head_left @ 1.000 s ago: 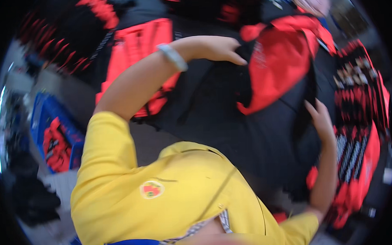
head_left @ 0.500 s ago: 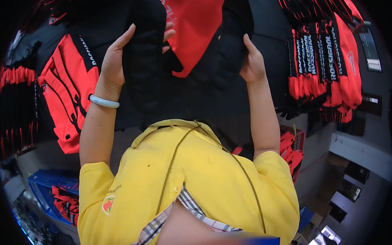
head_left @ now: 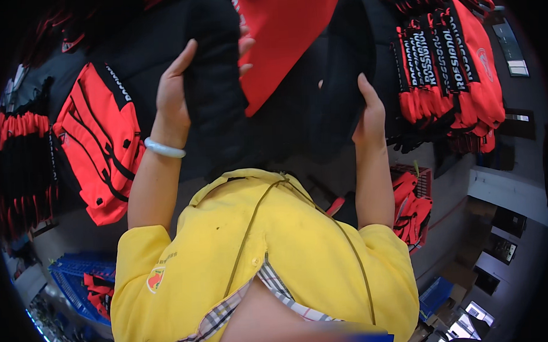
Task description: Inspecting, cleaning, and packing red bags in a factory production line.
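Observation:
A red and black fabric bag [head_left: 284, 41] is held up in front of me over the dark table, its top cut off by the picture's edge. My left hand [head_left: 176, 93] wraps round a black padded strip [head_left: 216, 91] on its left side. The thumb is on the outer side and the fingertips show past the inner edge, against the red panel. On the opposite side, my right hand [head_left: 369, 110] grips another black part [head_left: 337, 90], thumb outward; most of its fingers are hidden behind the cloth. A pale bangle [head_left: 164, 148] circles my left wrist.
A red bag with black straps [head_left: 98, 150] lies at the left, beside a stack of red and black bags [head_left: 25, 143]. More folded bags [head_left: 445, 74] are stacked at the right. Below table height are a blue crate [head_left: 78, 280] and a red basket [head_left: 424, 187], both holding red pieces.
Both hands and the bag have shifted a little to the right in the picture. The red panel now slants further right. The view has turned slightly, and the grip looks the same.

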Action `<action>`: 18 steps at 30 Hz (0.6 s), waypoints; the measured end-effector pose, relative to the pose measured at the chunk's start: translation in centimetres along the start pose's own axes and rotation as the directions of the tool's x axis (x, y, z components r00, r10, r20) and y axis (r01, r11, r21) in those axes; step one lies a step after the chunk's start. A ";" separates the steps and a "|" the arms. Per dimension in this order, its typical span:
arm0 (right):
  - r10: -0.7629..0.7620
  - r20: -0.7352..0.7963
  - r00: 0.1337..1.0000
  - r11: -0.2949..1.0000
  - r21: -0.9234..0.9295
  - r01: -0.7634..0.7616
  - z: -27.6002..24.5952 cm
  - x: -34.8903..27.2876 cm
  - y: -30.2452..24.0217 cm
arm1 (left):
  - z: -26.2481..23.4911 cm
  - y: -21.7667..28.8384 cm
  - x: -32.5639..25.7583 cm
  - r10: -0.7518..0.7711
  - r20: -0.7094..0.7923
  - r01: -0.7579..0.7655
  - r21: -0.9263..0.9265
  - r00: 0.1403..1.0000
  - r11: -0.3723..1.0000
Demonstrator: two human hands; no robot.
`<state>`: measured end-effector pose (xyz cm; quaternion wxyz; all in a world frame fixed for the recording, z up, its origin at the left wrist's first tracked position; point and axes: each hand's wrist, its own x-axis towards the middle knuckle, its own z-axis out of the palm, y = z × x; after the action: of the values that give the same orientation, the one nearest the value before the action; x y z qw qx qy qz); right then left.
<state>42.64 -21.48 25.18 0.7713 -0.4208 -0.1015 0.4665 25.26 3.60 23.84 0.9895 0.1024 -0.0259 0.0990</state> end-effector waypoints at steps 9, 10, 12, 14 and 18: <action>-0.055 0.144 0.988 0.998 0.014 0.053 6.3 -4.8 1.4 | 5.0 7.0 -0.6 0.139 0.181 -0.178 0.224 0.974 0.958; -0.034 0.118 0.992 0.997 -0.065 0.042 5.6 -3.9 2.1 | 3.8 7.2 -0.4 0.087 0.059 -0.100 0.296 0.994 0.950; -0.034 0.042 0.999 0.958 -0.283 0.044 2.6 -1.6 4.0 | 2.2 4.0 -0.7 0.142 -0.294 -0.010 0.409 0.945 0.913; -0.359 0.015 0.933 0.515 -0.830 0.211 0.5 0.2 6.0 | -0.9 1.0 -1.7 -0.042 -0.180 0.088 0.251 0.983 0.964; -0.559 0.179 0.809 -0.015 -0.979 0.205 -0.6 0.5 7.0 | -7.7 -3.9 -5.8 -0.124 -0.347 0.203 0.200 0.929 0.959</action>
<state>38.85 -19.92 19.47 0.3982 -0.8306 -0.3888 -0.0163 20.60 0.36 15.09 0.9656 0.2011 0.1612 0.0338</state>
